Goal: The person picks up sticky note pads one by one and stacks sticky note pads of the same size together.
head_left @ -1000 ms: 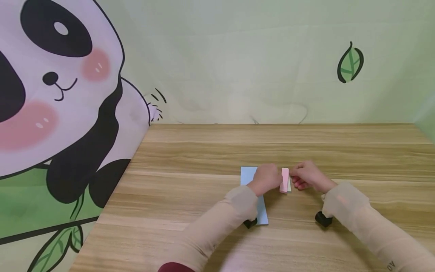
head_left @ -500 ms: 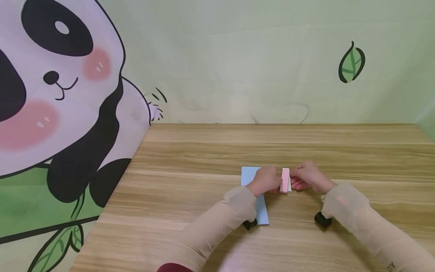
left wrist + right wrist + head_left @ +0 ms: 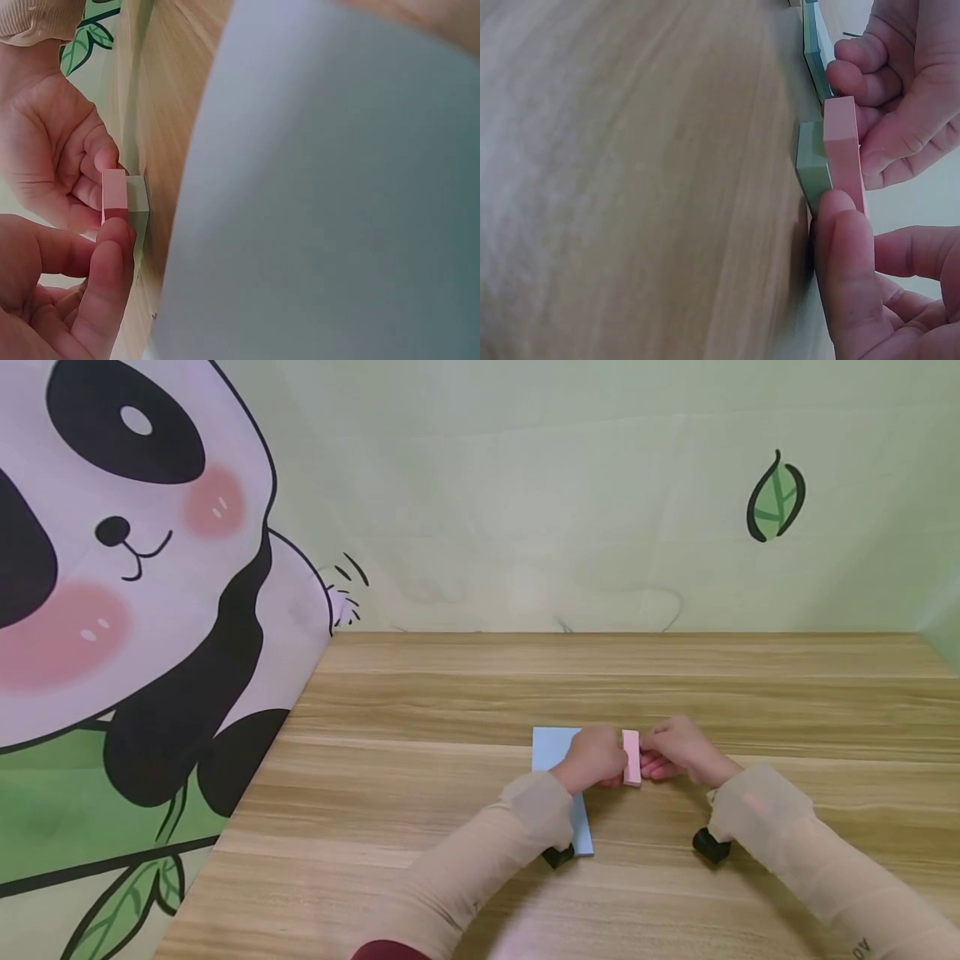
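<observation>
The pink pad (image 3: 632,757) of sticky notes is held between both hands near the middle of the tabletop (image 3: 465,693), somewhat toward its near edge. In the wrist views it is seen stacked on a green pad (image 3: 811,161) of the same shape, which lies against the wood beneath it; in the head view the green pad is almost wholly covered. The left hand (image 3: 596,757) is curled against the pink pad's left side, its fingertips (image 3: 112,240) pressed on one end, and the right hand (image 3: 675,750) is curled against the right side, with its thumb (image 3: 844,247) laid on the pink pad's end. Whether the green pad is pinched as well, or only the pink one, cannot be told for sure from these angles. Just to the left, partly under the left hand and wrist, a larger light blue pad (image 3: 555,747) lies flat on the tabletop, reaching back toward the near edge. Beige sleeves (image 3: 795,843) are worn on both arms, and a panda backdrop (image 3: 135,568) hangs along the tabletop's left edge.
</observation>
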A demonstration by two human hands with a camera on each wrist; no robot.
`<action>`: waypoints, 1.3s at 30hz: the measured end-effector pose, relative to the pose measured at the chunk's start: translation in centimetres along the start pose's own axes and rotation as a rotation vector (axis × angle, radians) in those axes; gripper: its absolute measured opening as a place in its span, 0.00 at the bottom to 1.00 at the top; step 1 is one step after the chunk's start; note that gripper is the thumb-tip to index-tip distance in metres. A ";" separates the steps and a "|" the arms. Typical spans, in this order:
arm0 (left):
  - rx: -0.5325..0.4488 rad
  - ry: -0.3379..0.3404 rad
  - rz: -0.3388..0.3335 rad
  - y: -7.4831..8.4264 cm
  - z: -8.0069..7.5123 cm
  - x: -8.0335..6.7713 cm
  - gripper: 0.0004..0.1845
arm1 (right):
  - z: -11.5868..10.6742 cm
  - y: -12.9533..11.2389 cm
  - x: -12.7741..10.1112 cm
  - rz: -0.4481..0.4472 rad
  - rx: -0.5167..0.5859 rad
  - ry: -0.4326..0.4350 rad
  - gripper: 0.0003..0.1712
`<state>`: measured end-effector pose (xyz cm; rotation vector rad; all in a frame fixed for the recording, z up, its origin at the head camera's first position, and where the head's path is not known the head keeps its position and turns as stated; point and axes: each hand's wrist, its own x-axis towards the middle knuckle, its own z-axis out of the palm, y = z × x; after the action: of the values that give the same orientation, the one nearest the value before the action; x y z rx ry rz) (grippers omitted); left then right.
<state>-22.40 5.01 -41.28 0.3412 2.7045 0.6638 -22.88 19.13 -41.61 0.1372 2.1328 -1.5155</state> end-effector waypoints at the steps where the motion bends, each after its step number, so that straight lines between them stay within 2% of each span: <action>1: -0.003 0.001 0.004 0.0 0.0 0.0 0.17 | 0.0 0.0 0.0 0.000 0.000 0.001 0.11; 10: -0.003 0.022 0.007 -0.3 0.2 0.3 0.18 | -0.2 0.1 0.0 -0.036 -0.025 0.023 0.13; 17: -0.029 0.013 0.030 -0.3 0.4 0.6 0.12 | -0.1 -0.1 0.0 -0.048 -0.030 0.052 0.13; 23: -0.050 0.010 0.011 -0.2 0.3 0.7 0.11 | 0.1 -0.4 0.2 -0.039 -0.033 0.075 0.11; 31: -0.049 0.044 0.027 -0.2 0.5 0.8 0.09 | 0.2 -0.6 0.3 -0.051 -0.029 0.080 0.14; 35: -0.051 0.047 0.008 -0.2 0.3 0.7 0.12 | 0.0 -0.8 0.6 -0.079 -0.076 0.107 0.17; 39: -0.002 0.064 0.014 -0.2 0.0 0.3 0.17 | -0.2 -1.1 0.9 -0.144 -0.191 0.168 0.18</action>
<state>-22.69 4.92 -41.46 0.3446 2.7643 0.6927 -24.15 18.72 -41.05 0.0453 2.4560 -1.4112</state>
